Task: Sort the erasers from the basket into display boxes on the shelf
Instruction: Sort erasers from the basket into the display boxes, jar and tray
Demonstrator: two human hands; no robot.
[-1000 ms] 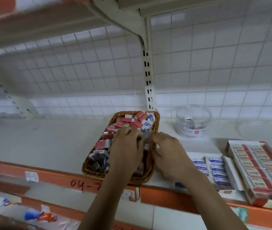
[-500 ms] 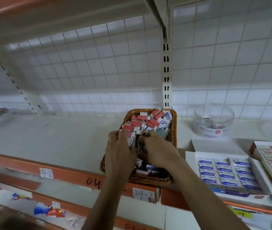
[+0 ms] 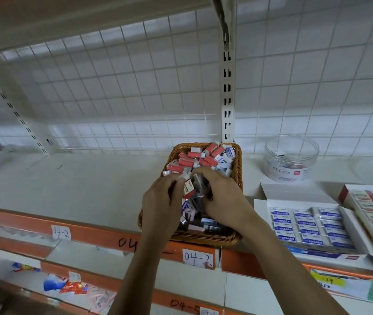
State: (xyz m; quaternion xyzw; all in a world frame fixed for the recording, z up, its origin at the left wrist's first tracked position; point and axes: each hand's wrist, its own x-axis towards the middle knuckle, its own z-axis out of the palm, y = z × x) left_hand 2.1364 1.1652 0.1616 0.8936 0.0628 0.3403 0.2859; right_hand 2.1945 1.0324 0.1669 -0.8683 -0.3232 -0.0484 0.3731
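To the right of our wicker basket point(image 3: 206, 235) on the shelf point(image 3: 85, 189) sit a clear plastic tub point(image 3: 291, 160), a blue-eraser display box point(image 3: 301, 203) and a red display box point(image 3: 342, 194). The basket's long axis runs near to far, and its erasers point(image 3: 194, 159) lie jumbled every way. Our left hand point(image 3: 160, 205) pinches a barcoded eraser point(image 3: 188, 188). Our right hand point(image 3: 224, 201) curls into the pile, and we cannot tell whether it grips anything.

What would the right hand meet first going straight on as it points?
Probably the erasers in the basket, at the right hand's fingertips; the left hand lies just beyond, depth unclear.
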